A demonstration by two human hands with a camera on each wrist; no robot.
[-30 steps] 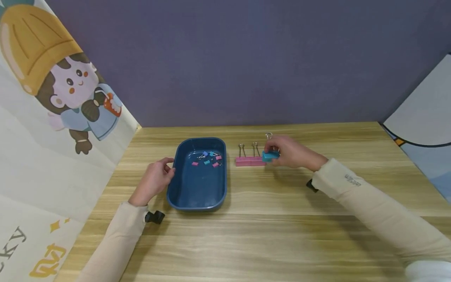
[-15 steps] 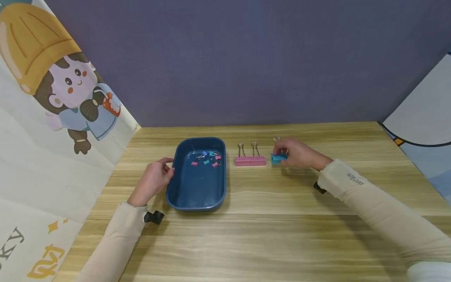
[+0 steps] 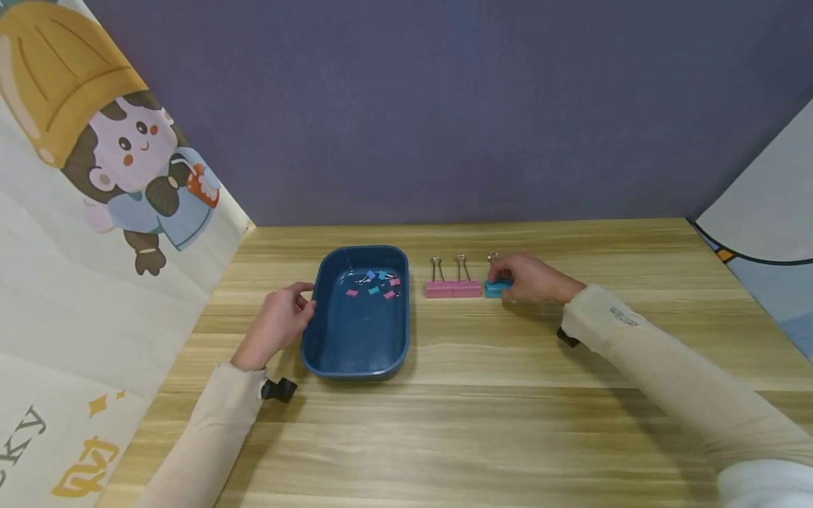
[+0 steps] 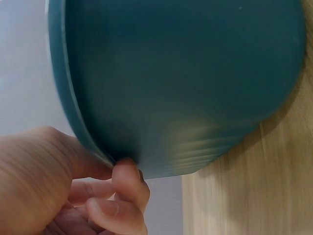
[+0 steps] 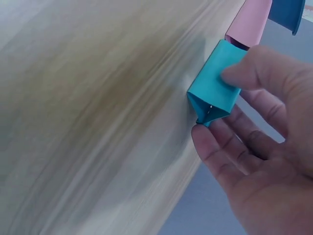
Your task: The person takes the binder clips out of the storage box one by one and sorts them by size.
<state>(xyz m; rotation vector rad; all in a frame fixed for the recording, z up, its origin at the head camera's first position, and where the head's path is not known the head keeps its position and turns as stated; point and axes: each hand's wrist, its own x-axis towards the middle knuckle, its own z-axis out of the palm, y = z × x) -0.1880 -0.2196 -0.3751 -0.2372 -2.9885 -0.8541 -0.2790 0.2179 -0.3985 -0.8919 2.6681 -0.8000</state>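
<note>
My right hand [image 3: 532, 279] pinches a large teal binder clip [image 3: 495, 289], thumb on its body, at the right end of a row on the table. In the right wrist view the clip [image 5: 215, 78] has its triangular end showing and lies close to a pink one. Two large pink binder clips [image 3: 439, 290] sit end to end with wire handles pointing to the back. My left hand [image 3: 274, 323] grips the left rim of a blue plastic tray [image 3: 354, 342] between thumb and finger. Several small binder clips [image 3: 373, 291], pink, teal and blue-violet, lie in the tray's far half.
The wood-grain table [image 3: 483, 430] extends in front of the row and to its right. A dark blue-purple wall [image 3: 457, 113] stands behind it. At the left is a pale panel [image 3: 57, 282] with a cartoon figure; another printed panel [image 3: 768, 204] flanks the right.
The teal clip in my right hand has shifted right from the pink ones, then slightly back left, and sits lower. My left hand keeps its hold on the tray.
</note>
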